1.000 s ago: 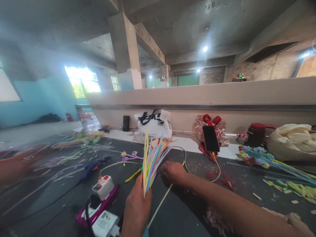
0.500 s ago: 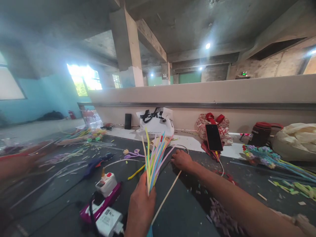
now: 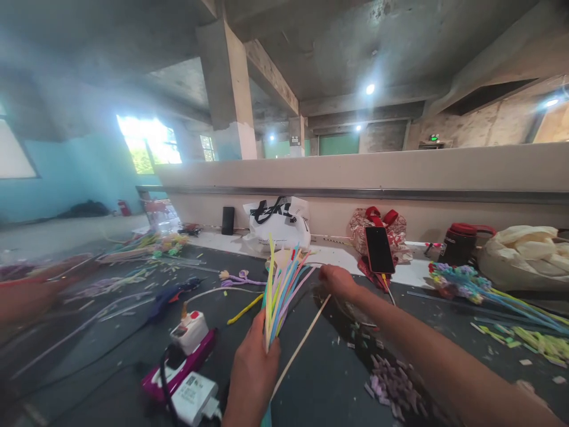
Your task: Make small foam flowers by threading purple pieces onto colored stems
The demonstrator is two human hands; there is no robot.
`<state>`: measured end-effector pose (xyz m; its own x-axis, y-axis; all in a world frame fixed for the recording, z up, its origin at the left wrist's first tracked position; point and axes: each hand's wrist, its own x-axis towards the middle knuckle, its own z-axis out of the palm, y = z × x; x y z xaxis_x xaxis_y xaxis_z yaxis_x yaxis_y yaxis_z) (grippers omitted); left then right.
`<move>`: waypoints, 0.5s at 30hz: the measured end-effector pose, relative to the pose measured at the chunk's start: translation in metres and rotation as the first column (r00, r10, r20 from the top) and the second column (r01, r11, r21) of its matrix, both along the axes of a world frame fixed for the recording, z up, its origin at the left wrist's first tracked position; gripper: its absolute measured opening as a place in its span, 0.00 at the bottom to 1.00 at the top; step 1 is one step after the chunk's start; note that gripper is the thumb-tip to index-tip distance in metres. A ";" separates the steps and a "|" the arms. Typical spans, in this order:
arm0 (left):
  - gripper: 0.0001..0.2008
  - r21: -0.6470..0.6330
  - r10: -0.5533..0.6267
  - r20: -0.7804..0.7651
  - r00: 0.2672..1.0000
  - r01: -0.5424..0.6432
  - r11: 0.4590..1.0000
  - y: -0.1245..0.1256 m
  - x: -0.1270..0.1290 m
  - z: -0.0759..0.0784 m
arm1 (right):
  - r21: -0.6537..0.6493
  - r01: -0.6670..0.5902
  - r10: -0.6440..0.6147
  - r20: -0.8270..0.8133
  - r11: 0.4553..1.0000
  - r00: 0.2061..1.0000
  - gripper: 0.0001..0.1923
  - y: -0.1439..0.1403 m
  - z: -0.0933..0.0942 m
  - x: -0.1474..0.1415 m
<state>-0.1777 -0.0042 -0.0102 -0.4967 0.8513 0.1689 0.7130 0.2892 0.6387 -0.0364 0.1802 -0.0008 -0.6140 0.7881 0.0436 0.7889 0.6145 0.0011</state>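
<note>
Clamped in the left hand (image 3: pixel 251 376) is a fanned bundle of thin pastel-coloured pipe-cleaner stems (image 3: pixel 281 290); the grip is narrow, pinching only their lower ends, so the tips splay upward and outward over the dark counter (image 3: pixel 329 379). With so little of each stem held, a slackened pinch could let outer stems slide free and scatter among the litter already lying there.

Just left of that hand sits a magenta-and-white power strip with plugs and a black cable (image 3: pixel 184 367). A dropped stem has a wire core, I judge, so one landing across the plugs would be unwelcome, and a forearm could snag the cable.

A long pale thin stick (image 3: pixel 302 344) runs diagonally from near the left hand up toward the right hand (image 3: pixel 338 280), which reaches forward with its fingers curled down on the counter; whether it pinches the stick's far end or only rests beside it I cannot tell. The right forearm passes just above a heap of small lilac cut pieces (image 3: pixel 391 385), which a sweep of the arm would spread.

Farther off, a black phone on a yellow charging lead (image 3: pixel 379 249) leans against a red-handled floral bag (image 3: pixel 377 228) near the right hand; catching that lead could tip the phone over.
</note>
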 end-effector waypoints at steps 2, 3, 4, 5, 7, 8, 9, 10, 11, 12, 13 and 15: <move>0.23 0.013 0.001 0.005 1.000 -0.001 1.000 -0.002 0.000 0.001 | -0.005 0.018 -0.018 -0.002 1.000 1.000 0.14 0.009 0.003 0.001; 0.23 0.014 0.003 0.009 1.000 -0.003 1.000 -0.003 0.000 0.002 | -0.013 0.017 -0.017 0.004 1.000 1.000 0.13 0.011 0.004 0.000; 0.23 0.014 0.007 0.014 1.000 -0.007 1.000 -0.003 0.001 0.002 | -0.021 0.012 -0.012 0.012 1.000 1.000 0.13 0.012 0.004 -0.003; 0.22 0.014 0.006 0.017 1.000 -0.007 1.000 -0.004 0.001 0.003 | -0.027 0.002 -0.001 0.021 1.000 1.000 0.13 0.012 0.003 -0.006; 0.22 0.017 0.003 0.018 1.000 -0.004 1.000 -0.005 0.002 0.004 | -0.029 -0.033 0.034 0.038 0.999 0.999 0.13 0.008 0.000 -0.012; 0.23 0.019 0.000 0.017 1.000 0.000 1.000 -0.005 0.003 0.004 | -0.026 -0.059 0.060 0.045 0.998 0.997 0.14 0.005 -0.002 -0.014; 0.23 0.022 -0.003 0.015 1.000 0.003 1.000 -0.005 0.004 0.004 | -0.023 -0.086 0.088 0.053 0.996 0.995 0.14 0.002 -0.003 -0.016; 0.23 0.025 -0.009 0.012 1.000 0.009 1.000 -0.005 0.004 0.004 | -0.022 -0.114 0.115 0.063 0.993 0.991 0.14 -0.002 -0.004 -0.016; 0.23 0.028 -0.014 0.008 1.000 0.013 1.000 -0.004 0.004 0.004 | -0.023 -0.136 0.138 0.074 0.990 0.988 0.14 -0.006 -0.006 -0.017; 0.23 0.033 -0.018 0.001 1.000 0.018 0.999 -0.004 0.005 0.004 | -0.025 -0.151 0.153 0.086 0.988 0.985 0.13 -0.010 -0.007 -0.016; 0.23 0.040 -0.024 -0.005 1.000 0.024 0.999 -0.004 0.005 0.003 | -0.028 -0.158 0.160 0.097 0.987 0.982 0.13 -0.013 -0.008 -0.015; 0.22 0.053 -0.036 -0.019 0.999 0.037 0.998 -0.004 0.005 0.003 | -0.030 -0.150 0.153 0.116 0.988 0.981 0.13 -0.018 -0.010 -0.013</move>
